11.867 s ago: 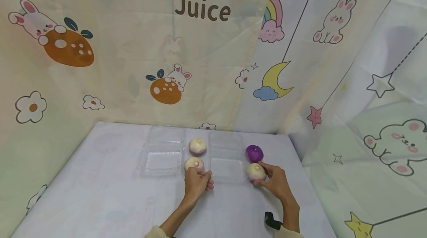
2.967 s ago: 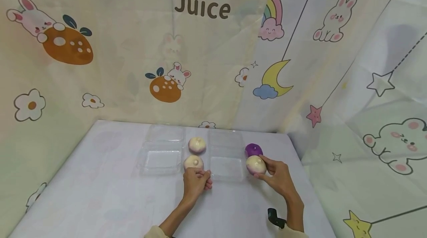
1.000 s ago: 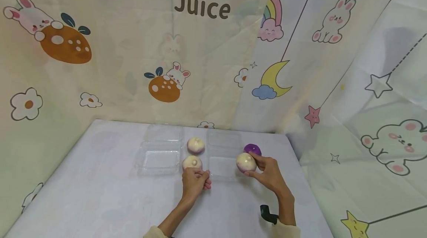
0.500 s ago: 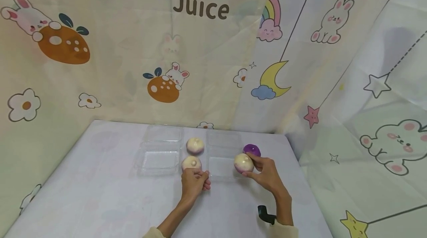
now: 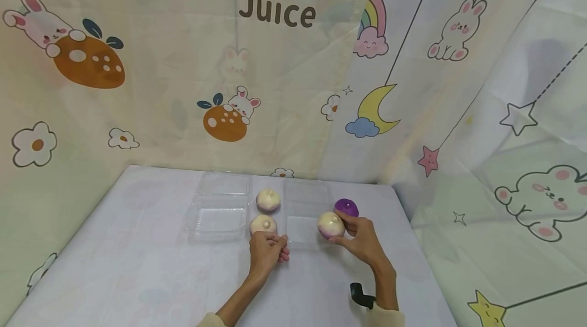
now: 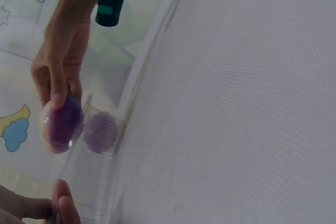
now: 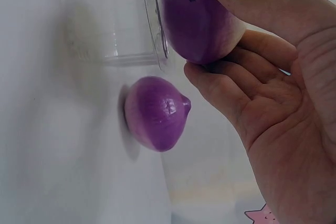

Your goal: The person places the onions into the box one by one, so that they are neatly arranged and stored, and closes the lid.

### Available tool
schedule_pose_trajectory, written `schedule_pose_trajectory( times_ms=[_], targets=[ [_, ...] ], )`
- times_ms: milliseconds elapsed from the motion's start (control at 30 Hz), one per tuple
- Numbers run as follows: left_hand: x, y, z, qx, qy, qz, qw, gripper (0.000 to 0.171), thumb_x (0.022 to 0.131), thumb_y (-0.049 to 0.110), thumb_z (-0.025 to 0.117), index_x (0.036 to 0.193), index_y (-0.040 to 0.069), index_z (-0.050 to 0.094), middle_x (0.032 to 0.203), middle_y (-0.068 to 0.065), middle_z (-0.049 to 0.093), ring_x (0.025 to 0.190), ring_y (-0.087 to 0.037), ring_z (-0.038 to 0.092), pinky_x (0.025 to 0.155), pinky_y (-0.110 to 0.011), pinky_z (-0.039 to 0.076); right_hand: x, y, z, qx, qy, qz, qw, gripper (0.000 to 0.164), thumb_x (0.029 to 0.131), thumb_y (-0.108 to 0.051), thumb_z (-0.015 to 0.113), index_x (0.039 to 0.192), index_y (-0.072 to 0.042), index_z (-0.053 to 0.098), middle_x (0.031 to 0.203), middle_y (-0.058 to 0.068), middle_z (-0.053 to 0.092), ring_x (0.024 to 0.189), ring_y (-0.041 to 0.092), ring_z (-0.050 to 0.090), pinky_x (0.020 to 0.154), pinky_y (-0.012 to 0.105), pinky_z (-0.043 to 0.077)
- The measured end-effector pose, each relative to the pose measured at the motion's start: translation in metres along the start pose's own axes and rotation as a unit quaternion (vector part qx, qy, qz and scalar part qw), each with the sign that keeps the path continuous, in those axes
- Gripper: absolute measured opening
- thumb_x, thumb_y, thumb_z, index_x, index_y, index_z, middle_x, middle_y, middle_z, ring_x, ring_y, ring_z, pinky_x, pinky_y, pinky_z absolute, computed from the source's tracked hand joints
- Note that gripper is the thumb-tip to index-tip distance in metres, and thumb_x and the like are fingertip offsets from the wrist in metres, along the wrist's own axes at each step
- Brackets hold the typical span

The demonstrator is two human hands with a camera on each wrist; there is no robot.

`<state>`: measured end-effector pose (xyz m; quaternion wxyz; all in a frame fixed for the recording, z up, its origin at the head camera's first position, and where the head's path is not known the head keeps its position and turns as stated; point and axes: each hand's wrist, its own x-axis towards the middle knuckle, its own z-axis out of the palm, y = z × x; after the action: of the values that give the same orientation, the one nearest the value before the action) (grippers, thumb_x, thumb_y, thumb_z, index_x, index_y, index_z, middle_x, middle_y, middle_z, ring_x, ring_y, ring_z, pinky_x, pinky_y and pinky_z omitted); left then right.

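In the head view my right hand (image 5: 362,238) grips a cream-and-purple turnip (image 5: 330,225) between thumb and fingers, over the right side of the right-hand clear plastic box (image 5: 304,240). The right wrist view shows this turnip's purple underside (image 7: 194,19) beside the box wall. A deeper purple, turnip-shaped piece with a pointed tip (image 7: 157,114) sits on the table outside the box. My left hand (image 5: 267,253) rests with loosely curled fingers at the near side of another cream turnip (image 5: 263,224), covering its front edge; nothing shows between its fingers (image 6: 62,188) in the left wrist view.
Behind that turnip stands a third cream one (image 5: 268,199), between the two boxes. The left-hand clear box (image 5: 219,238) lies with its lid raised toward the back. Printed cloth (image 5: 275,62) hangs close behind the white table (image 5: 137,266).
My right hand has lifted the cream turnip from in front of the purple piece and carried it left to the right-hand box. The left hand stays at the same spot.
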<state>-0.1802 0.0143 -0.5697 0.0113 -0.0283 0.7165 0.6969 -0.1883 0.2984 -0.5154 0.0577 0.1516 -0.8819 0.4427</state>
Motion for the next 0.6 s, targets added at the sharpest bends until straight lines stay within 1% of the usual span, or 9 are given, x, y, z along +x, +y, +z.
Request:
schedule_pose_trajectory(
  times_ms=[133, 267, 400, 533, 600],
  targets=[
    [-0.001, 0.001, 0.001, -0.002, -0.001, 0.004, 1.0000, 0.022, 0.100, 0.005, 0.074, 0.086, -0.011, 0.077, 0.065, -0.012, 0.076, 0.048, -0.010, 0.070, 0.048, -0.025, 0.062, 0.002, 0.000, 0.004, 0.003, 0.000, -0.008, 1.000, 0.076, 0.082, -0.009, 0.096, 0.147, 0.010, 0.062, 0.147, 0.028, 0.066, 0.134, 0.044, 0.067, 0.103, 0.046, 0.062],
    [-0.001, 0.001, 0.001, -0.002, -0.002, 0.005, 1.0000, 0.021, 0.100, 0.005, 0.074, 0.087, -0.011, 0.077, 0.065, -0.011, 0.076, 0.048, -0.009, 0.070, 0.048, -0.024, 0.061, 0.002, 0.000, 0.007, 0.005, 0.000, -0.006, 1.000, 0.076, 0.082, -0.013, 0.097, 0.146, 0.009, 0.063, 0.146, 0.029, 0.066, 0.130, 0.046, 0.070, 0.101, 0.046, 0.064],
    [-0.001, 0.002, 0.001, -0.002, 0.000, 0.004, 1.0000, 0.021, 0.100, 0.005, 0.074, 0.087, -0.011, 0.077, 0.065, -0.011, 0.076, 0.049, -0.009, 0.070, 0.049, -0.024, 0.062, 0.003, 0.001, 0.009, 0.000, 0.003, -0.006, 1.000, 0.075, 0.082, -0.013, 0.097, 0.145, 0.008, 0.064, 0.145, 0.029, 0.067, 0.128, 0.045, 0.072, 0.100, 0.043, 0.065],
    [-0.001, 0.001, 0.001, 0.002, 0.003, 0.005, 1.0000, 0.021, 0.100, 0.005, 0.074, 0.087, -0.011, 0.077, 0.065, -0.012, 0.076, 0.048, -0.011, 0.071, 0.048, -0.025, 0.062, 0.004, 0.000, 0.012, 0.010, 0.002, -0.006, 1.000, 0.073, 0.080, -0.010, 0.098, 0.143, 0.009, 0.065, 0.143, 0.030, 0.068, 0.128, 0.044, 0.072, 0.100, 0.042, 0.065],
    [-0.001, 0.001, 0.001, 0.003, 0.005, 0.000, 1.0000, 0.021, 0.100, 0.005, 0.074, 0.087, -0.011, 0.078, 0.065, -0.012, 0.076, 0.049, -0.011, 0.071, 0.048, -0.025, 0.062, 0.005, -0.001, 0.014, 0.016, -0.002, -0.004, 1.000, 0.073, 0.080, -0.010, 0.098, 0.143, 0.009, 0.065, 0.143, 0.030, 0.069, 0.128, 0.044, 0.071, 0.101, 0.042, 0.064]
  ],
)
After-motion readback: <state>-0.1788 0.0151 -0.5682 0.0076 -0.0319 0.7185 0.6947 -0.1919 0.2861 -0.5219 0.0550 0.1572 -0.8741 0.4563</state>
